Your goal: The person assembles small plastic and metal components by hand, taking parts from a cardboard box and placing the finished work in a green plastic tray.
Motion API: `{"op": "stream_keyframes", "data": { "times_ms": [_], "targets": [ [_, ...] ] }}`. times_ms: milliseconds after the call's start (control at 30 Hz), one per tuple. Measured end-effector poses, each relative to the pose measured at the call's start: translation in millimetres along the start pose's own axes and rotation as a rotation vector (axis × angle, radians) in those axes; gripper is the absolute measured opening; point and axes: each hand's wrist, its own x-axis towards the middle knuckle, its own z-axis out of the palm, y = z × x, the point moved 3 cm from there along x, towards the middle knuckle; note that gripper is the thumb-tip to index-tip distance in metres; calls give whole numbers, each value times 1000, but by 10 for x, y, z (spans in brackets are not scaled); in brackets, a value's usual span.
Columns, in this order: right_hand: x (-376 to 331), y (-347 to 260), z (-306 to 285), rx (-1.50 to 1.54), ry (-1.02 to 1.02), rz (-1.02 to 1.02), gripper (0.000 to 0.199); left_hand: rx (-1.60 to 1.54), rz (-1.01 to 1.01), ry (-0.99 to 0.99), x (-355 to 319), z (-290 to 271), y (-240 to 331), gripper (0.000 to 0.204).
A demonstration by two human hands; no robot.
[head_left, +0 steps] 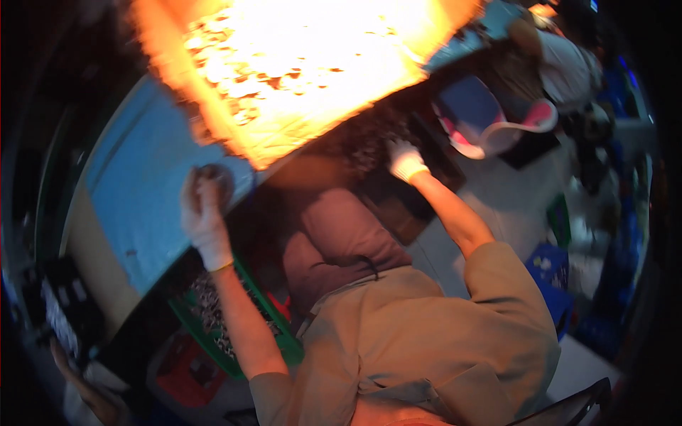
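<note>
My left hand (206, 227), in a white glove, is at the near edge of the blue table. Its fingers curl round a round brownish object (223, 179), too blurred to name. My right hand (406, 163), also gloved, reaches below the table edge to a dark heap of small parts (368, 148). Its fingertips are smeared and partly lost in shadow, so I cannot make out a grip. Above both hands, a brightly lit tray-like surface (284, 145) bears many small pieces, mostly washed out by glare.
A blue tabletop (142, 184) stretches to the left. Beside my left forearm stands a green basket (288, 341) with small dark parts. A pink, white and blue chair (472, 113) is at the upper right, near another seated person (568, 67). Another person's arm (82, 383) shows at lower left.
</note>
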Motion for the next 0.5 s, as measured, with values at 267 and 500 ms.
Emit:
{"op": "stream_keyframes", "data": {
  "times_ms": [267,500],
  "targets": [
    [-18,198,216,-265,-17,-186,35,-50,87,-22,85,56,-107,49],
    [-545,-55,-343,1651,-295,77,55,-186,52,8,126,16,-145,43]
  ]
}}
